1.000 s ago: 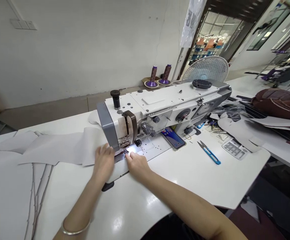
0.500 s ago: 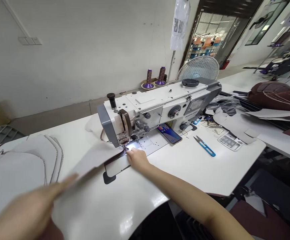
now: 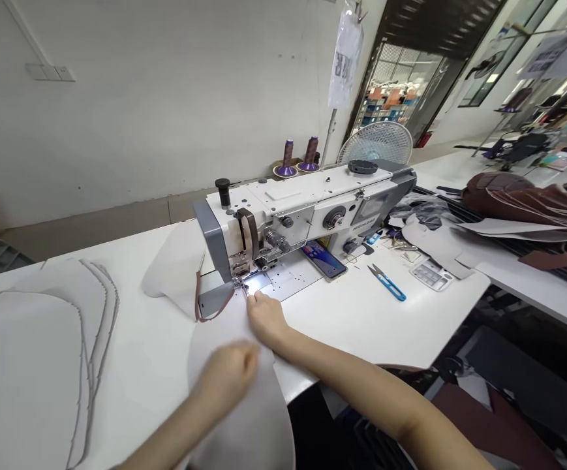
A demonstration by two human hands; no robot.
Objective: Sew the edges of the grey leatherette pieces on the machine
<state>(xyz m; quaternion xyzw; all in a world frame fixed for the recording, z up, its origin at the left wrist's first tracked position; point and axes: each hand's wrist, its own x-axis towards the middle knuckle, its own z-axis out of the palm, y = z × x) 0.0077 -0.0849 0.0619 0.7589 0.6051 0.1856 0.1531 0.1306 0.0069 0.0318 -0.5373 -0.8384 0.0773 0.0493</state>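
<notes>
A pale grey-backed panel [image 3: 244,398] with a thin brown edge runs from the sewing machine's [image 3: 303,209] needle area down over the table's front edge. My right hand [image 3: 266,320] is closed on its edge, fingertips pinched close beside the lit presser foot [image 3: 241,282]. Over the panel's middle is my left hand [image 3: 229,375], curled into a fist and somewhat blurred; anything inside it is hidden. Another pale piece with a brown strip [image 3: 198,294] lies left of the needle.
Stacked pale panels [image 3: 33,365] lie at the left. Under the machine arm rests a phone [image 3: 325,260]. Blue thread snips [image 3: 387,282] and a small compartment box [image 3: 430,275] lie to the right. Two brown thread spools [image 3: 287,156] and a fan [image 3: 376,143] stand behind.
My left hand has swung rightward from the lower left to beside my right hand. The panel has turned and now hangs toward me. My right hand stays by the needle; the view has shifted slightly.
</notes>
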